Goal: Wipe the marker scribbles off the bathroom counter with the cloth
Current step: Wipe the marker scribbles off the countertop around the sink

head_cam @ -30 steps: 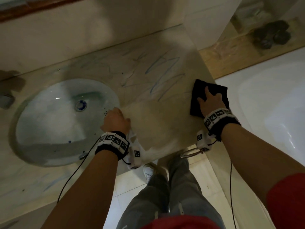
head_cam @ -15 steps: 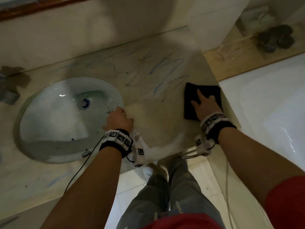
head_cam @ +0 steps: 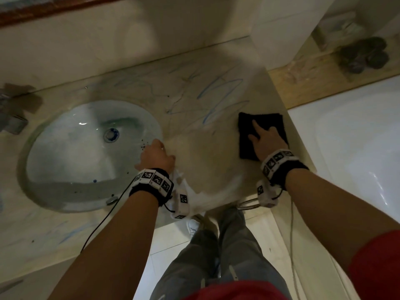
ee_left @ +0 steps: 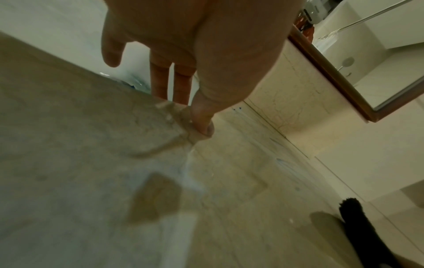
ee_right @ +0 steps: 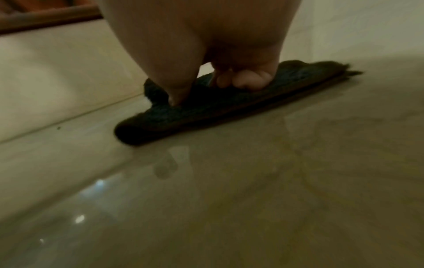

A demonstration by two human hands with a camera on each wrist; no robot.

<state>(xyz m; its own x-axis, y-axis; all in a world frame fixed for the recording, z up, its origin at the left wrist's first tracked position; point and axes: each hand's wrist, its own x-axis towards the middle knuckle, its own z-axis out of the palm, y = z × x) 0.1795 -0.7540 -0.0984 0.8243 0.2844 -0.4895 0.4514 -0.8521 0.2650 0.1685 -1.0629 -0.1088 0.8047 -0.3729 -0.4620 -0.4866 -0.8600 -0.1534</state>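
Blue marker scribbles point(head_cam: 223, 94) run across the beige marble counter point(head_cam: 205, 169), right of the sink. A black folded cloth point(head_cam: 246, 144) lies flat near the counter's right edge, just right of and nearer than the scribbles. My right hand point(head_cam: 267, 140) presses down on it, index finger stretched forward; in the right wrist view its fingertips point(ee_right: 247, 79) push into the cloth point(ee_right: 229, 107). My left hand point(head_cam: 155, 156) rests on the counter at the sink's rim, holding nothing. There the thumb point(ee_left: 204, 125) touches the stone, and the cloth point(ee_left: 358, 226) shows at the lower right.
An oval white sink point(head_cam: 75, 169) is set in the counter's left part, a metal tap point(head_cam: 13, 124) behind it. A white bathtub point(head_cam: 357, 148) adjoins the counter's right edge. A wall and mirror frame point(head_cam: 43, 9) close off the back. Faint blue marks point(head_cam: 71, 232) lie front left.
My right hand has slid the cloth a little to the left and nearer along the counter. The left hand has stayed at the sink rim.
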